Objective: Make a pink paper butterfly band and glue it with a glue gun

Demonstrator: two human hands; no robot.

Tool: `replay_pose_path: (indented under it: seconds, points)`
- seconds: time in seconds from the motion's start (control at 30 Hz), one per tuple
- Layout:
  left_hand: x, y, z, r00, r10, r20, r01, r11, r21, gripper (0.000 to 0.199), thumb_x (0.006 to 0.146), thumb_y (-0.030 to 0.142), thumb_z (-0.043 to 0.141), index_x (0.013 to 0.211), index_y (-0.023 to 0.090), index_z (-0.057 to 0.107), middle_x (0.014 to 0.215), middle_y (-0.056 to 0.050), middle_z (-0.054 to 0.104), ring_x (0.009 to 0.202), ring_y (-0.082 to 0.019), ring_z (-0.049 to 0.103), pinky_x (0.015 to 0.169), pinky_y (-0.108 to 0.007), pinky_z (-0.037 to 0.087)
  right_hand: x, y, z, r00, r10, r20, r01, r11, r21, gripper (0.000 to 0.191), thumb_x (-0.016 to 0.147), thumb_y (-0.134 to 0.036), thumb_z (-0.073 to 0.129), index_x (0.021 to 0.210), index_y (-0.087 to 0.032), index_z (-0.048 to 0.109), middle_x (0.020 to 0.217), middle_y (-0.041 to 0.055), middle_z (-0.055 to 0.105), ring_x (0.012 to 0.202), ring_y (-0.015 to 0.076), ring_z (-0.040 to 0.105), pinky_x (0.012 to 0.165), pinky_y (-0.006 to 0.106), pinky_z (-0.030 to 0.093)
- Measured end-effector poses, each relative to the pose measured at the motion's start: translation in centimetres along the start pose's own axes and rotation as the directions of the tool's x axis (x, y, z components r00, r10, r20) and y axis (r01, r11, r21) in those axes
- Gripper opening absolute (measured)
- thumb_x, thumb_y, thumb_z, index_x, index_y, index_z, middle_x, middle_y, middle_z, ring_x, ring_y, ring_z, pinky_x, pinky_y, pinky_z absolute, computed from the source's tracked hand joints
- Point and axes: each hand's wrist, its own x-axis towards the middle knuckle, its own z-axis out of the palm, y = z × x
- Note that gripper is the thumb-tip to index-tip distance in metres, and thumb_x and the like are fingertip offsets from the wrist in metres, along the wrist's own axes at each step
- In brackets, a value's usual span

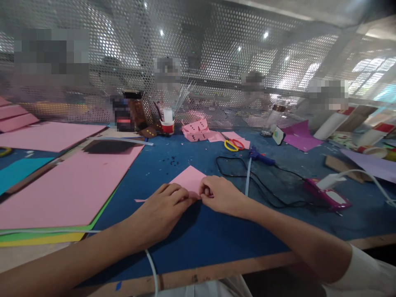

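A pink sheet of paper (189, 178) lies on the blue table mat (198, 239), one corner pointing away from me. On its near left edge rests my left hand (165, 210), its fingers closed on the paper. Curled at the near right edge is my right hand (223, 196), thumb and fingers pinching the sheet. The fingertips of both hands are close together and hide the near edge. A thin pink strip (140, 201) sticks out left of my left hand.
Large pink sheets (77, 185) lie at the left. Beyond my hands are scissors (234, 144) and a pink cut-out (195, 130). To the right are a blue glue gun (261, 157), its black cable, and a magenta power strip (328, 194). Behind stands a perforated screen (210, 53).
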Motion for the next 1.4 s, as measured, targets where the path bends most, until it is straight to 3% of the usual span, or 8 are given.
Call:
replay_pose_path:
  seconds: [0.83, 1.1, 1.4]
  points:
    - [-0.3, -0.5, 0.5, 0.999, 0.028, -0.04, -0.029, 1.0, -0.01, 0.038, 0.098, 0.016, 0.043, 0.135, 0.024, 0.052, 0.123, -0.005, 0.062, 0.108, -0.024, 0.05, 0.092, -0.04, 0.039, -0.9, 0.9, -3.3, 0.989, 0.071, 0.133, -0.056, 0.992, -0.109, 0.01, 0.079, -0.014, 0.057, 0.083, -0.019, 0.064, 0.081, 0.0005, 0.068, 0.074, 0.0137, 0.059, 0.066, 0.024, 0.036]
    - [-0.2, -0.4, 0.2, 1.0, -0.004, -0.012, 0.003, 0.999, -0.041, 0.041, 0.098, 0.015, 0.041, 0.137, 0.025, 0.05, 0.121, -0.006, 0.063, 0.108, -0.024, 0.051, 0.092, -0.04, 0.041, -1.1, 1.7, -5.0, 0.962, 0.156, 0.224, -0.133, 0.984, -0.114, 0.008, 0.08, -0.018, 0.058, 0.085, -0.019, 0.064, 0.082, 0.0012, 0.07, 0.073, 0.0151, 0.062, 0.062, 0.023, 0.036]
    - [-0.2, -0.5, 0.3, 1.0, 0.006, -0.011, -0.006, 0.999, -0.049, 0.041, 0.099, 0.015, 0.04, 0.137, 0.026, 0.05, 0.123, -0.005, 0.062, 0.108, -0.023, 0.05, 0.092, -0.04, 0.04, -1.2, 2.8, -5.5, 0.955, 0.142, 0.261, -0.113, 0.986, -0.123, 0.009, 0.082, -0.023, 0.06, 0.089, -0.021, 0.066, 0.083, -0.0007, 0.071, 0.074, 0.0143, 0.063, 0.061, 0.023, 0.036]
